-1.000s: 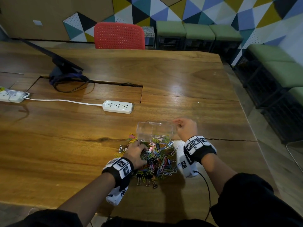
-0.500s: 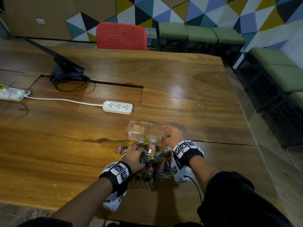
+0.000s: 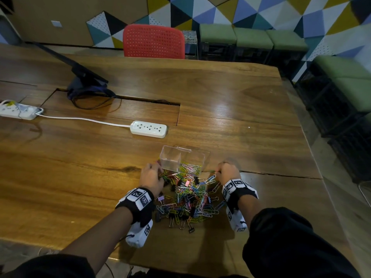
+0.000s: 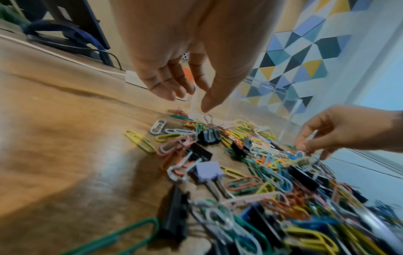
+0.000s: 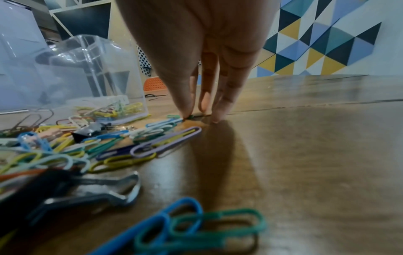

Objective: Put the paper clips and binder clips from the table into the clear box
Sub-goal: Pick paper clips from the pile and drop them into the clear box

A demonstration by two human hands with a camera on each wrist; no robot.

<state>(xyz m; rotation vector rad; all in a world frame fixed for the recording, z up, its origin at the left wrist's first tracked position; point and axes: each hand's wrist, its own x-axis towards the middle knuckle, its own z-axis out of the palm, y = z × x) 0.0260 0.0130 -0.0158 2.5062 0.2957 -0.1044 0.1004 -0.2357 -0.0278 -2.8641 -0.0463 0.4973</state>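
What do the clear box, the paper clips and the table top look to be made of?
Clear box: rigid see-through plastic, glossy, judging by its bright edges. Paper clips: apparently wire with a smooth coloured coating. Table: wood or wood veneer, varnished; grain shows and light reflects off it.

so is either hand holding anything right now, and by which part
The right hand pinches one end of a small green paper clip on the wooden table. The left hand holds nothing.

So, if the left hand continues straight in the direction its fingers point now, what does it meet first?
Probably the near wall of the clear box. The left hand points away from the person over the far-left edge of the clip pile, fingertips apparently just short of the box; depth is unclear.
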